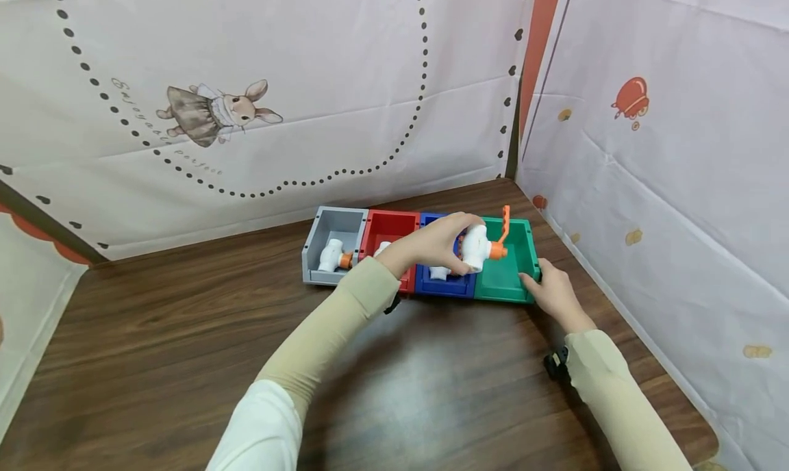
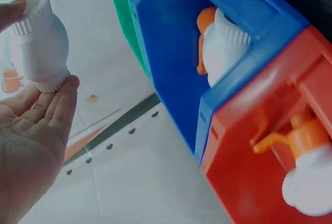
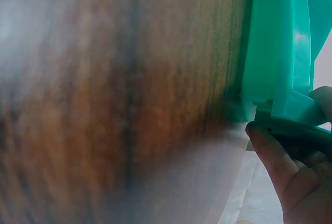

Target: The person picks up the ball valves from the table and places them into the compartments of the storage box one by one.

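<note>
My left hand pinches a white ball valve with an orange handle, thumb on one end and fingers on the other. It is held above the seam of the blue bin and the green bin. In the left wrist view the hand grips the white valve body. My right hand holds the green bin's right wall, thumb inside and fingers outside. Similar valves lie in the grey bin, the red bin and the blue bin.
The four bins stand joined in a row on a brown wooden table. Printed white cloth hangs behind the table, and another cloth runs along its right side. Black wrist cameras sit under the sleeves.
</note>
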`<state>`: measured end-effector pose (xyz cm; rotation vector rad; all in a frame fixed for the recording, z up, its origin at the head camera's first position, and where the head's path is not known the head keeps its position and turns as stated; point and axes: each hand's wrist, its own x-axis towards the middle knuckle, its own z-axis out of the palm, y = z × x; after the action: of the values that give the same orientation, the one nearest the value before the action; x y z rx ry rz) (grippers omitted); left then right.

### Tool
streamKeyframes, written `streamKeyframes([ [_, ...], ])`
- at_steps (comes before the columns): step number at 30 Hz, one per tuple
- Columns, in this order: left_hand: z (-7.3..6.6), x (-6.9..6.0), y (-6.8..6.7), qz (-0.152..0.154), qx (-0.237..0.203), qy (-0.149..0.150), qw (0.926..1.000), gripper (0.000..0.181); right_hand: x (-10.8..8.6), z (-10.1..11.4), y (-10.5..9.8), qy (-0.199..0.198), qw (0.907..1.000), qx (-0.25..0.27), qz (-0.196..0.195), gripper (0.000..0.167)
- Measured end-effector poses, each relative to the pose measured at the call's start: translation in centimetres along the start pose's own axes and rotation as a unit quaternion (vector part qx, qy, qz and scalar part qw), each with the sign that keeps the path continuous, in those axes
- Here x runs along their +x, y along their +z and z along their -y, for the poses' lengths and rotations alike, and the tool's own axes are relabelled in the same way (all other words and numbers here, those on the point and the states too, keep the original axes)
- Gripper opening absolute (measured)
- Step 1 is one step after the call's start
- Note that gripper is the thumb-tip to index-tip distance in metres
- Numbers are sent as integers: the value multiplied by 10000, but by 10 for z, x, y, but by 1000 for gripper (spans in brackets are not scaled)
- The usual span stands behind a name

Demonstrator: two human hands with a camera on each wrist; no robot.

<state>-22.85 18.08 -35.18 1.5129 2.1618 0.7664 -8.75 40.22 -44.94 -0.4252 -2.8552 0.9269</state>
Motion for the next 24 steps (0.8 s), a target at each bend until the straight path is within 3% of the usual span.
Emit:
streamKeyframes([
  [5, 3, 15, 6, 127, -25, 30, 9999, 74, -1, 1, 1, 39, 10000, -49, -75, 42],
  [11, 7, 27, 16, -77, 56, -307, 9995, 74, 0, 0, 2, 10, 10000, -61, -38, 42],
  [15, 9, 35, 24, -208, 282, -293, 9990, 73, 0, 0, 2, -26, 9999, -52, -92, 40],
  [24, 15, 42, 35, -346, 658, -484, 9961, 70, -1, 1, 1, 14, 9999, -73, -95, 41],
])
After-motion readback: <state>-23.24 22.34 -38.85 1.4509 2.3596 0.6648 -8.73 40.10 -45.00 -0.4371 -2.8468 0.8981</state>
